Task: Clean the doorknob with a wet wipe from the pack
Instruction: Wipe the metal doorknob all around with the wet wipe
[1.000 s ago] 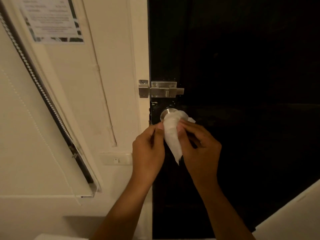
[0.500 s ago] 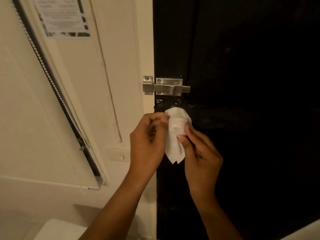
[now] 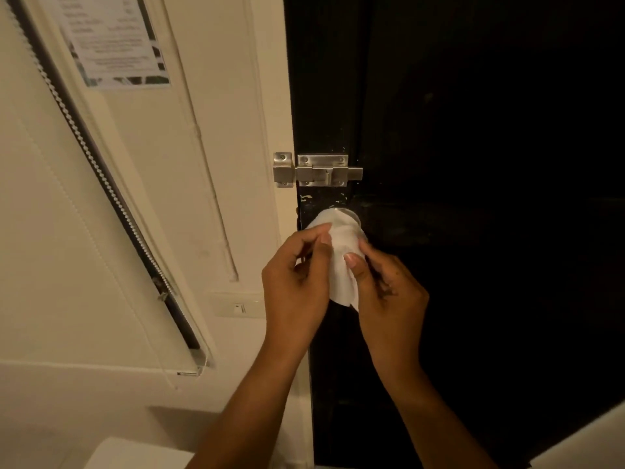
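A white wet wipe (image 3: 340,262) is draped over the doorknob on the black door (image 3: 473,164). Only a thin silver arc of the doorknob (image 3: 345,210) shows above the wipe; the rest is hidden. My left hand (image 3: 297,282) pinches the wipe's left side with thumb and fingers. My right hand (image 3: 385,286) presses the wipe from the right and below, thumb on its front. The wipe's lower end hangs loose between both hands. The wipe pack is not in view.
A silver slide bolt (image 3: 318,170) sits just above the knob, spanning door and cream frame (image 3: 274,113). A light switch (image 3: 238,308) is on the wall left of my hands. A window blind (image 3: 101,184) and a posted notice (image 3: 115,42) are further left.
The wipe has been pulled over the knob, which showed bare metal a second ago. Both hands shifted slightly around it, and the view moved a little.
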